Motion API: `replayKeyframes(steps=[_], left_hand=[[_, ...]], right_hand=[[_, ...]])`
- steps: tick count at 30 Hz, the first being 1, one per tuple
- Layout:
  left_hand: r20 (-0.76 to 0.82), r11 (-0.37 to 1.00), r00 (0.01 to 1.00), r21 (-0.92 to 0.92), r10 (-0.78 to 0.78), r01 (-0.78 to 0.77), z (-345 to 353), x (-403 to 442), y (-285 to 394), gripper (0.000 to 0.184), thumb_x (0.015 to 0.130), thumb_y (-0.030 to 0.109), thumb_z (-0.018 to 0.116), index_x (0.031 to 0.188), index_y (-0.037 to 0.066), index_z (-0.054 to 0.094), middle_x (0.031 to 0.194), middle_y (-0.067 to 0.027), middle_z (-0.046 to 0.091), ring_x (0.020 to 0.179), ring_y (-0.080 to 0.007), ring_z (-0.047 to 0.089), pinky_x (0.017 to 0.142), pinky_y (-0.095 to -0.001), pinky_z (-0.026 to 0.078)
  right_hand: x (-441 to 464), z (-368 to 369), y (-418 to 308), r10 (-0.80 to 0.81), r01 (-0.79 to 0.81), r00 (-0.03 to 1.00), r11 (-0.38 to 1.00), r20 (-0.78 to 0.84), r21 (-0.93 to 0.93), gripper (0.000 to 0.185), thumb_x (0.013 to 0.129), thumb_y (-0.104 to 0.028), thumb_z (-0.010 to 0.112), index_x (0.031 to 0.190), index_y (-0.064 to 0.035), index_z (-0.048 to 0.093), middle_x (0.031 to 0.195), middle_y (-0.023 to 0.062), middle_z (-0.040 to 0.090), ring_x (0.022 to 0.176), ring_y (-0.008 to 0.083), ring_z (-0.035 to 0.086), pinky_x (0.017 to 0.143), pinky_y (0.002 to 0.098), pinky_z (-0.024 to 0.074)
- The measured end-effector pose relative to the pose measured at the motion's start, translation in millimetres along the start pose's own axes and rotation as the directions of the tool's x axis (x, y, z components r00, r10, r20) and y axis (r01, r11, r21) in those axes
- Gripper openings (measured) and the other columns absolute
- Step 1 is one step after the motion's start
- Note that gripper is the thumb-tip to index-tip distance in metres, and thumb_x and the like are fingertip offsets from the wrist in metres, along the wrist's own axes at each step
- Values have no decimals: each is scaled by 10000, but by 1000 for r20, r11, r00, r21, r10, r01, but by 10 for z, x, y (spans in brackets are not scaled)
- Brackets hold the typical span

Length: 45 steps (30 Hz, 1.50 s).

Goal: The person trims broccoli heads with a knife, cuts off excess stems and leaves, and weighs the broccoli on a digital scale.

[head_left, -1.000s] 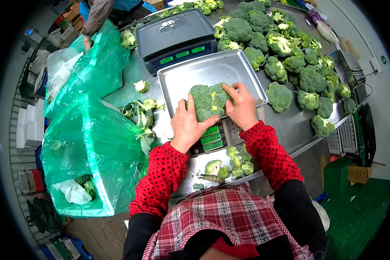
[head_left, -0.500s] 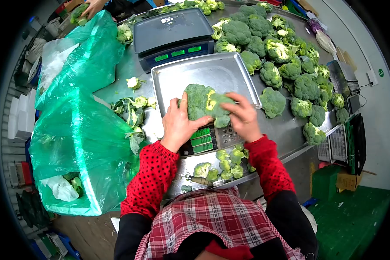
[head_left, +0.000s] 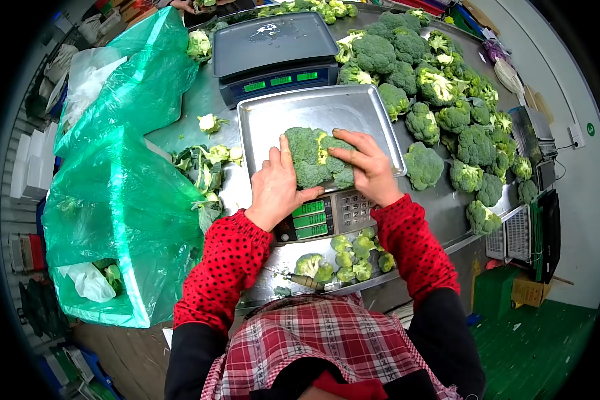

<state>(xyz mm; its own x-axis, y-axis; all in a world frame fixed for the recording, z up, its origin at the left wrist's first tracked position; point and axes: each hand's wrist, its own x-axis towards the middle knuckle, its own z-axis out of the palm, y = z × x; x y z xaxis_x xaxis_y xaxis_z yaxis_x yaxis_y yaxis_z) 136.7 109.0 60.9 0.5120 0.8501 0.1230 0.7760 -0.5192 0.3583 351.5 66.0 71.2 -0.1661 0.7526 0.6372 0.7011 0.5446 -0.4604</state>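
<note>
A green broccoli head (head_left: 308, 158) is between my hands at the front of the steel tray (head_left: 313, 101) on the weighing scale. My left hand (head_left: 273, 188) grips its left side, thumb along the lower edge. On the right, my right hand (head_left: 370, 167) is closed around a smaller broccoli piece (head_left: 341, 155), pressed against the head. Pale stem shows in the gap between them. Just below, the scale's display (head_left: 311, 218) glows green beside its keypad. Several small florets (head_left: 353, 257) and a knife with a brownish handle (head_left: 305, 281) lie nearest my apron.
A second scale (head_left: 273, 50) stands behind the tray. Many broccoli heads (head_left: 473, 143) are heaped on the right. Green plastic bags (head_left: 127, 213) cover the left side, with cut stems and leaves (head_left: 203, 175) beside them. Another person's hand (head_left: 183, 5) shows at the top left.
My right hand has brought the smaller piece down against the broccoli head's right side. The scale's reading has changed. At the top left, the other person's hand has moved up and right.
</note>
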Motion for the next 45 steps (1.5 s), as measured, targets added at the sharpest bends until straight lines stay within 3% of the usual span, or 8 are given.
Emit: replayKeyframes(steps=[5,7,11,24,32,34,39,45], left_hand=[[-92,993,995,-113,26,-36,77,-98,-88,1159,618,437,848,1479,-48,243,1121,-200,480,939,-347,598,692,-394,553],[-177,991,982,-106,65,-85,138,-163,-48,1142,594,383,861,1473,-32,262,1184,-210,459,999,-357,584,712,-399,554],[-145,987,988,-141,60,-81,92,-152,-84,1130,593,367,862,1474,-22,271,1228,-225,450,1027,-360,576,727,-408,556],[-190,984,970,-61,153,-167,140,-118,-93,1180,556,333,886,1475,-54,255,1310,-279,424,1014,-391,555,825,-417,522],[-163,986,973,-4,164,-167,93,55,-93,1151,559,324,882,1445,-99,280,1237,-243,469,963,-349,543,799,-418,510],[-156,991,979,-15,129,-133,38,132,-129,1119,571,353,866,1430,-104,314,1181,-214,489,963,-337,535,806,-418,495],[-153,979,967,42,203,-199,-67,126,-154,1086,581,349,851,1427,-92,333,1144,-203,507,982,-341,524,852,-420,459],[-85,991,991,-69,105,-111,-28,95,-138,1081,585,296,847,1451,-57,303,1231,-221,480,1079,-376,515,930,-429,466]], right_hand=[[-126,-50,85,352,-348,935,934,-39,85,458,741,107,536,1128,-76,698,1177,135,612,1054,281,610,851,316,524],[-162,48,15,618,-576,771,780,-154,244,430,746,60,572,1136,-72,696,1141,144,593,992,270,615,831,302,521],[-96,153,-8,395,-390,910,919,-128,66,478,755,31,591,1201,-115,682,1110,160,571,894,274,620,750,336,518],[101,156,-288,487,-346,866,748,114,-566,530,706,-28,635,1234,-71,650,1007,255,557,808,382,644,678,444,543],[195,94,118,559,-439,803,789,207,-431,440,702,-151,624,1125,-88,723,925,257,622,712,420,647,720,469,534],[227,160,275,613,-608,765,788,196,-96,431,716,-205,627,1125,-116,728,922,214,627,760,392,648,738,459,518],[211,48,109,597,-557,797,785,89,-271,385,746,-231,622,1105,-163,744,887,161,620,822,326,628,739,422,504],[69,188,111,497,-504,862,862,-99,-54,366,743,-174,637,1091,-137,746,874,132,617,792,288,632,741,365,511]])
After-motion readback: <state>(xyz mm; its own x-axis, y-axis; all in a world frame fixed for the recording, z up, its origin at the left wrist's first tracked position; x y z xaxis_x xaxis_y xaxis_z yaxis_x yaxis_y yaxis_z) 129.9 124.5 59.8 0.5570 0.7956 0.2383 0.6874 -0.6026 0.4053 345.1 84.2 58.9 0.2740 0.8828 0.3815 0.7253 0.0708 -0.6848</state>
